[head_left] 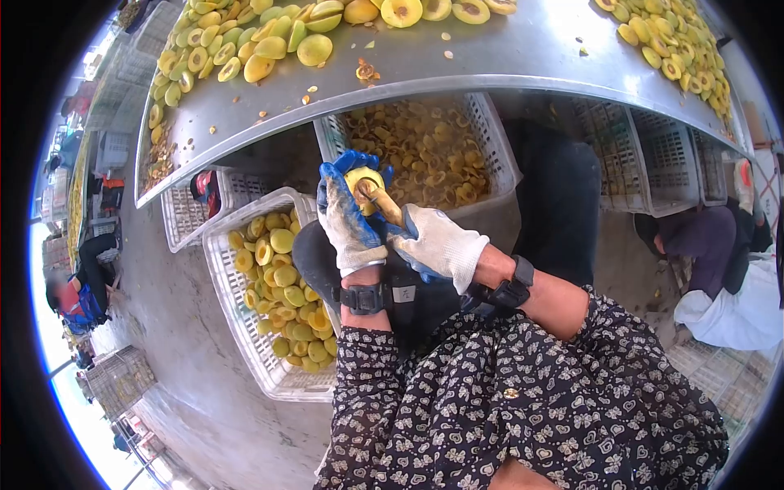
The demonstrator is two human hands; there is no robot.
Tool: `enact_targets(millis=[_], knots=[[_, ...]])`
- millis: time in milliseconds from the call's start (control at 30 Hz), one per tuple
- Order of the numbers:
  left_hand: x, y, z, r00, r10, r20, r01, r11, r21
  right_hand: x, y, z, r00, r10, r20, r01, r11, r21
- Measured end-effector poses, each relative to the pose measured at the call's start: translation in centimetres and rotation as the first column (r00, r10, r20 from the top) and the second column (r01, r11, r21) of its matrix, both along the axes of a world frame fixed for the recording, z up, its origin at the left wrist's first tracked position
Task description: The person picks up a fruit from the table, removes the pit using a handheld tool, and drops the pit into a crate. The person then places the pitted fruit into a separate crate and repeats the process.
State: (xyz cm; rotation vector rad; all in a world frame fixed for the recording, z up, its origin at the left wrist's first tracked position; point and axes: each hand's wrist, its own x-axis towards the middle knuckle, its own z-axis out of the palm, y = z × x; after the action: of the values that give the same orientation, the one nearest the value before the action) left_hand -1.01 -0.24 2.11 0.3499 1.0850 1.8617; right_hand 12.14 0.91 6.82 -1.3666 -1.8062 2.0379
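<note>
In blue-and-white work gloves, my two hands meet above my lap. My left hand [346,214] cups a yellow stone-fruit half [357,177], peach-like, with its cut face up and a brown centre. Closed around the wooden handle of a small pitting tool [388,207] is my right hand [445,243]. The tool's tip reaches the fruit's centre; its exact shape is hard to make out. Just left of my knee stands a white crate of fruit halves [210,245]. Beyond my hands, under the table edge, another white crate [500,151] holds brownish-yellow scraps or halves.
A metal table [392,61] spans the front, its edge just past my hands. Fruit halves [269,41] are heaped on its left, with another pile [678,49] at right. Crates [665,159] stand under the right side. Other people sit at left and right.
</note>
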Motion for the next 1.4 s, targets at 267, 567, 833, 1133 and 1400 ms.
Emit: enact_targets(millis=[267, 567, 833, 1133, 1400], knots=[[0.2, 0.3, -0.5, 1.000, 0.027, -0.006, -0.027, 0.999, -0.045, 0.2, 0.0, -1.5, 0.963, -0.165, -0.212, 0.073, 0.919, -0.386], [0.5, 0.4, -1.5, 0.996, 0.043, -0.079, -0.051, 0.993, -0.103, 0.3, 0.3, -1.7, 0.991, -0.052, -0.126, 0.013, 0.958, -0.288], [1.3, 0.2, 1.0, 0.974, -0.222, -0.039, 0.206, 0.949, -0.239, 4.7, 1.2, -1.6, 0.881, -0.277, -0.383, -0.217, 0.483, -0.848], [1.4, 0.9, 1.1, 0.933, -0.360, 0.011, 0.355, 0.914, -0.196, 4.9, 0.1, -3.4, 0.660, -0.642, -0.390, -0.578, -0.101, -0.810], [1.1, 3.6, 0.3, 0.940, -0.157, 0.304, 0.172, 0.985, -0.023, 4.5, 0.8, -3.6, 0.461, -0.769, -0.443, -0.738, -0.054, -0.673]])
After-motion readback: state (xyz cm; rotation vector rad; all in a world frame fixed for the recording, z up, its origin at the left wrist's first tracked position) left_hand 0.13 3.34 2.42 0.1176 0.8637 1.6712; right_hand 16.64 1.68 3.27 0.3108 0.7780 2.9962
